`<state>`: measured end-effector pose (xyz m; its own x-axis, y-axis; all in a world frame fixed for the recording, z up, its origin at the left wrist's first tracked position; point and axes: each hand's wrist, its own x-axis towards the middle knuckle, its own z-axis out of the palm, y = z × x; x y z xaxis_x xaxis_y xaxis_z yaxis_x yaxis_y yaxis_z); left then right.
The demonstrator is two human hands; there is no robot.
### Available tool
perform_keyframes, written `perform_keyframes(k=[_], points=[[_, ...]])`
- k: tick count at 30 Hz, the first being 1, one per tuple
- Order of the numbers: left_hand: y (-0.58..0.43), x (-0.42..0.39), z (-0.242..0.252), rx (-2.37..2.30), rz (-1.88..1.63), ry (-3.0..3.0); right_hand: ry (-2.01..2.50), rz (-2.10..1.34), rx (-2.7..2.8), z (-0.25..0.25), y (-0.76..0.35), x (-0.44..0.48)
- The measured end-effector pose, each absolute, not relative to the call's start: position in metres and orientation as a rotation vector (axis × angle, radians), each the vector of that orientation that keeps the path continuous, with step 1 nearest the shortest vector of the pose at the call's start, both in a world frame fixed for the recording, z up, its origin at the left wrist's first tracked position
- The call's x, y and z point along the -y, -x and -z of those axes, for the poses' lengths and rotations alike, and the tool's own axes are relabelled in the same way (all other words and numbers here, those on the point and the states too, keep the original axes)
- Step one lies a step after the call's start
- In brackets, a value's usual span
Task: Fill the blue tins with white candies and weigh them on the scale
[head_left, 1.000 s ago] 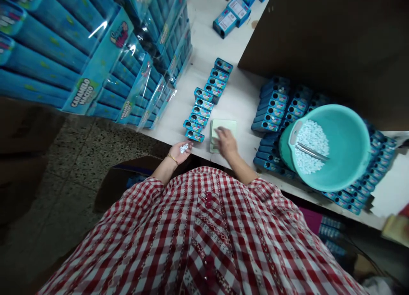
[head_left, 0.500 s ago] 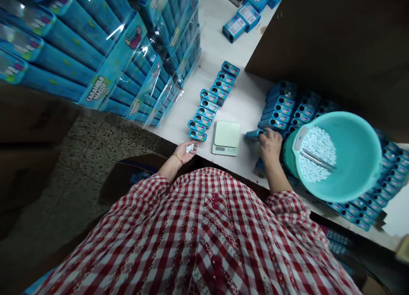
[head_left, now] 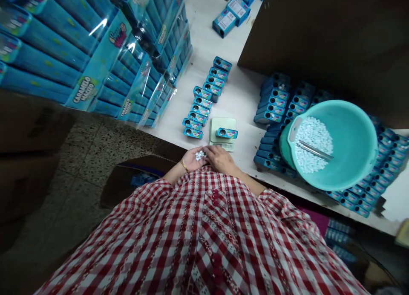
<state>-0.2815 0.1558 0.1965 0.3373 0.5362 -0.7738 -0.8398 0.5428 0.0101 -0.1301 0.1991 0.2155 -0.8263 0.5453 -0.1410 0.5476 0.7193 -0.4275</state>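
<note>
My left hand (head_left: 192,159) is cupped palm up in front of the table edge. In its palm lies a small heap of white candies (head_left: 200,155). My right hand (head_left: 220,159) reaches across with its fingers together, and the fingertips touch the candies; whatever they pinch is hidden. Just beyond my hands stands a pale green kitchen scale (head_left: 214,123). A small blue box (head_left: 227,133) with a round hole in its top sits on the scale, and neither hand touches it. Left of the scale runs a row of similar blue boxes (head_left: 200,110).
On the right is a turquoise bucket (head_left: 354,146) with white candies (head_left: 311,143) and a metal scoop (head_left: 315,151). More blue boxes (head_left: 273,105) stand around it. Wrapped display packs (head_left: 96,65) are stacked on the left. A brown cardboard panel (head_left: 319,35) rises behind.
My right hand has let go of a blue box, which now stands on the scale, and has moved left to my left palm. My left hand has shifted slightly right with the candies.
</note>
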Motion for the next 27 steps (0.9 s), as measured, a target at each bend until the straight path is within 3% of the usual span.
perform_keyframes(k=[14, 27], points=[[0.282, -0.139, -0.194, -0.876, -0.876, 0.490, -0.925, 1.150, -2.780, -0.203, 0.151, -0.177], [0.279, -0.147, -0.197, -0.895, -0.834, 0.501, -0.741, 0.926, -2.801, -0.202, 0.151, -0.182]])
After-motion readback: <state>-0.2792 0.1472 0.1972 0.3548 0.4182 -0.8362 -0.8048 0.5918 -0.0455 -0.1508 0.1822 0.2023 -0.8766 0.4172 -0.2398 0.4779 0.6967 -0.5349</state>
